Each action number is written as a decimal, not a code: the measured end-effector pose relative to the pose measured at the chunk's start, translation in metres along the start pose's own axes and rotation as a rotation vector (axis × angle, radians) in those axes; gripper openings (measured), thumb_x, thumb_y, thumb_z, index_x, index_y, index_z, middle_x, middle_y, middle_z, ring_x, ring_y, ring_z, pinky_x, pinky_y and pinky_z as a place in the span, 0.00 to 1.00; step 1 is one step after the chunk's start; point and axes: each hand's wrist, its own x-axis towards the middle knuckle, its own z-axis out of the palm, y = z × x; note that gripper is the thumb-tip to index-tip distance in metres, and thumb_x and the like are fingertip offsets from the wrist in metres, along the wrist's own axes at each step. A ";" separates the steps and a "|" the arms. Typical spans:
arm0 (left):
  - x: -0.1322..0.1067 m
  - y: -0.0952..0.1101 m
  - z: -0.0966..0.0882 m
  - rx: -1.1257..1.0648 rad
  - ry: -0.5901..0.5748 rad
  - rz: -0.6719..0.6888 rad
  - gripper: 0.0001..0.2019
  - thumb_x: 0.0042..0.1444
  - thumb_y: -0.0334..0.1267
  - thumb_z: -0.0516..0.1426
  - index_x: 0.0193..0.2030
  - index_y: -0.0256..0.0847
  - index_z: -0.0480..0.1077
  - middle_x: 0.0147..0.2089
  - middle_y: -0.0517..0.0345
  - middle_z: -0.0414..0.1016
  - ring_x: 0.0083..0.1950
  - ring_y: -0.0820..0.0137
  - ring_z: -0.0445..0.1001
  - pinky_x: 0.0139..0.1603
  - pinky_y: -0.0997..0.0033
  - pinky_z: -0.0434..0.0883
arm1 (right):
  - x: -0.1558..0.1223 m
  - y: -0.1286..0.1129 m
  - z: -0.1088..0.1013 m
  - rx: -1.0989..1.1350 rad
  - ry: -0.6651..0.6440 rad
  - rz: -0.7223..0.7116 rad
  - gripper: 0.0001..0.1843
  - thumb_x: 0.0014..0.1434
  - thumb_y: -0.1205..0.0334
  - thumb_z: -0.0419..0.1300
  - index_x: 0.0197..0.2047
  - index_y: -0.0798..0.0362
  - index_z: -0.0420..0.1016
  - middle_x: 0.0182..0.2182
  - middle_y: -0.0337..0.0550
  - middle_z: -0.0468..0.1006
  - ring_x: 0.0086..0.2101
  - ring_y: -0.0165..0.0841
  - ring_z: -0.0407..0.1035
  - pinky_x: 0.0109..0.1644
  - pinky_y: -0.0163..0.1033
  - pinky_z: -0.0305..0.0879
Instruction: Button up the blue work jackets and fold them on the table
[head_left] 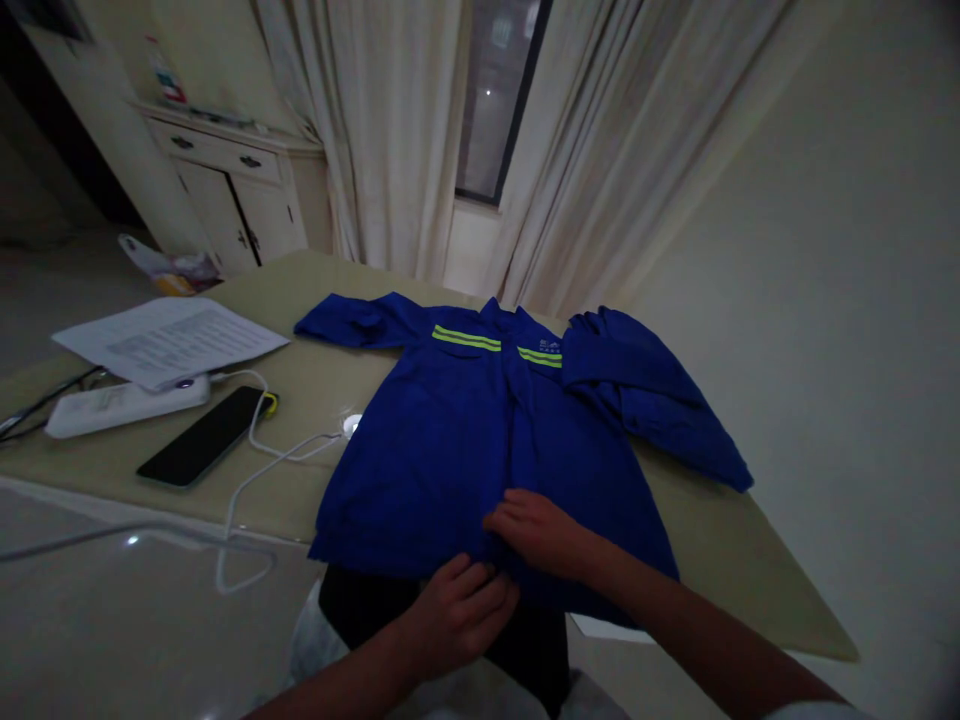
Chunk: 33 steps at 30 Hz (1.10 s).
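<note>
Blue long-sleeved fabric work jacket (420,440) with lime-yellow chest stripes lies front up on the pale, glossy tabletop (739,560), collar pointing away from the fingers, bottom hem nearest them and hanging over the near edge. One sleeve stretches flat, beyond and left of the fingers; the other is bunched and folded, beyond and right.

Right hand (538,535): fingers pinching the jacket front low down, near the centre line. Left hand (465,610): just beside it, nearer the wearer, fingers curled and touching the hem. Undersides hidden, so can't tell if they grip cloth.

Containers, all well apart from the fingers, far left:
- Whitish plastic bag (150,258) on the floor past the table. Yellow-orange patch at its base; can't tell if contents or print.
- Cream wooden cabinet (206,195), dark handles, drawer on top, two doors below with a dark gap between. Contents can't be made out.
- Plastic bottle with red on its label (166,78), upright on the cabinet top. Too dim to read a fill level.

Left of the fingers on the table: black flat phone (206,437), thin white cable (233,500) looping near it, long white plastic block (124,407), printed white paper sheets (169,335) partly over the block.
</note>
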 end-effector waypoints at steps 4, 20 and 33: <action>-0.002 0.001 0.001 -0.004 0.032 0.020 0.10 0.70 0.33 0.56 0.53 0.39 0.78 0.50 0.54 0.83 0.48 0.69 0.78 0.46 0.65 0.72 | 0.017 0.038 -0.012 0.147 0.026 0.180 0.09 0.74 0.68 0.53 0.52 0.51 0.73 0.42 0.45 0.79 0.43 0.34 0.72 0.52 0.39 0.67; 0.016 0.000 0.003 -0.195 -0.203 0.018 0.07 0.67 0.46 0.62 0.43 0.46 0.74 0.30 0.63 0.75 0.27 0.75 0.71 0.24 0.75 0.66 | 0.101 0.205 -0.014 0.149 0.613 0.787 0.10 0.67 0.64 0.54 0.49 0.54 0.74 0.42 0.49 0.78 0.42 0.40 0.72 0.52 0.44 0.68; 0.105 -0.270 0.006 -0.040 -0.381 -0.677 0.20 0.72 0.43 0.49 0.61 0.34 0.73 0.61 0.41 0.78 0.62 0.55 0.77 0.68 0.52 0.70 | 0.104 0.195 -0.008 0.513 0.820 0.936 0.25 0.62 0.59 0.63 0.62 0.52 0.70 0.39 0.45 0.82 0.41 0.39 0.80 0.48 0.42 0.74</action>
